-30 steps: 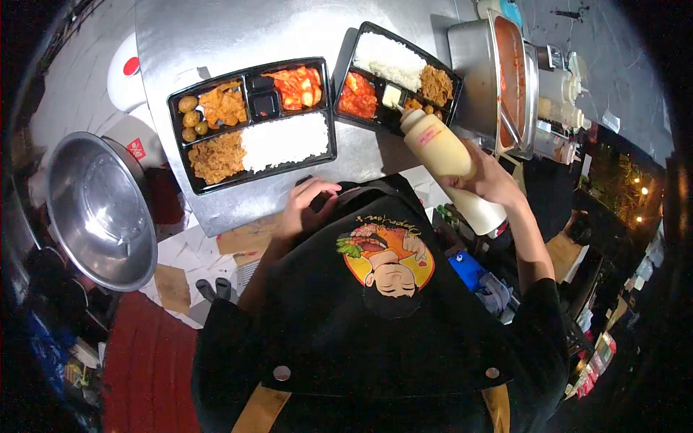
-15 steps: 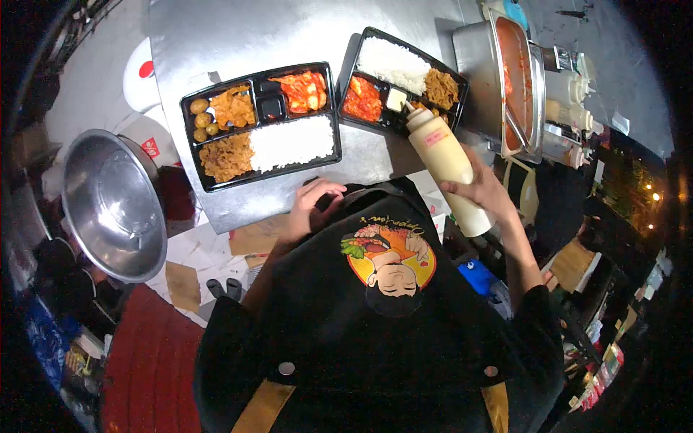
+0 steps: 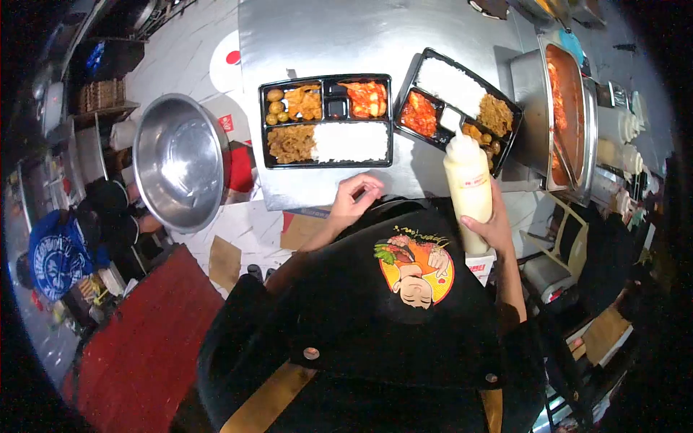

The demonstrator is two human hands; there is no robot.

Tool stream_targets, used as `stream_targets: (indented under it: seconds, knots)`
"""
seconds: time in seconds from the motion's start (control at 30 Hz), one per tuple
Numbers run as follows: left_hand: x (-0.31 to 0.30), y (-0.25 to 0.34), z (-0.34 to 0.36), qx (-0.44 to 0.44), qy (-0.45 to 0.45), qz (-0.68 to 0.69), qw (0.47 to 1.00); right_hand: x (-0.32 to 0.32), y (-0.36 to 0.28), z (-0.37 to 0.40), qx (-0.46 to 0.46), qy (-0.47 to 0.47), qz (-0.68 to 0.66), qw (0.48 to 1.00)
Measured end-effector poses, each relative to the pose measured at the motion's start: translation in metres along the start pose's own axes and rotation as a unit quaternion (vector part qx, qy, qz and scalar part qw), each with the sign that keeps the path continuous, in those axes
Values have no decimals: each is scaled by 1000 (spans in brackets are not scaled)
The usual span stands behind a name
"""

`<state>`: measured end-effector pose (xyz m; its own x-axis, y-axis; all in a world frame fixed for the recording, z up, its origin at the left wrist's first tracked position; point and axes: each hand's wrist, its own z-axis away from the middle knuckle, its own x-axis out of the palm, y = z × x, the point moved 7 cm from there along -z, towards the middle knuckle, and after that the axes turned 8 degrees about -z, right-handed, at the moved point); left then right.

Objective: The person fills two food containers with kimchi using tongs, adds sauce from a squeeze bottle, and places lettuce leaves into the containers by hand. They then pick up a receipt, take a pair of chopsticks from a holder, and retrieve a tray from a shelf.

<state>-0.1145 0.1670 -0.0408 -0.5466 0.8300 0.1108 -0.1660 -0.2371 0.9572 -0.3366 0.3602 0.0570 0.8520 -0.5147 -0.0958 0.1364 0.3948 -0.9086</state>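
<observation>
My right hand (image 3: pixel 492 227) is wrapped round the lower part of a squeeze bottle (image 3: pixel 469 180) of pale yellow sauce. The bottle's nozzle points away from me, at the small middle compartment of the right lunch tray (image 3: pixel 413 132), where whitish sauce (image 3: pixel 451 119) shows. That black tray sits askew, with rice, red kimchi-like food and browned meat in its compartments. My left hand (image 3: pixel 355 196) is at the table's near edge, fingers curled in with nothing visible in them. Just beyond it lies the left lunch tray (image 3: pixel 325 166), similarly filled; its small middle compartment is bare.
A steel pan (image 3: pixel 527 86) of red food with a utensil stands at the right of the metal table (image 3: pixel 317 36). Several squeeze bottles (image 3: pixel 628 155) are beyond it. A large steel bowl (image 3: pixel 180 162) is at the left, with another person's hand (image 3: pixel 149 224) near it.
The view has turned, so the trays, pan and bowl appear farther right. The bottle now stands straighter in the picture, its nozzle still at the right tray. My left hand stays curled.
</observation>
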Motion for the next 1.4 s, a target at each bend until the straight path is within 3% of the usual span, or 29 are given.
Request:
stream_targets:
  seconds: [0.07,0.13,0.2,0.27,0.47,0.63,0.73,0.87,1.4]
  knots:
    - [-11,2,4,1,15,8,1000,10,-14,-9,-23,-17,21,999]
    - [-29,6,9,21,91,9,996,29,-32,-20,-55,-76,150,984]
    - [-48,11,13,46,129,-22,990,49,-45,-35,-54,-102,157,981]
    - [-64,18,20,66,171,-37,982,71,-59,-50,3,-160,156,975]
    - [-101,18,36,93,250,-129,955,95,-57,-80,-58,-199,259,944]
    - [-105,20,32,103,267,-112,951,119,-95,-85,61,-219,297,927]
    - [-110,17,33,106,267,-138,948,125,-95,-91,39,-227,301,926]
    - [-113,14,35,121,274,-127,946,133,-101,-94,73,-212,358,906]
    - [-120,24,37,170,286,-170,928,142,-111,-95,171,-183,345,905]
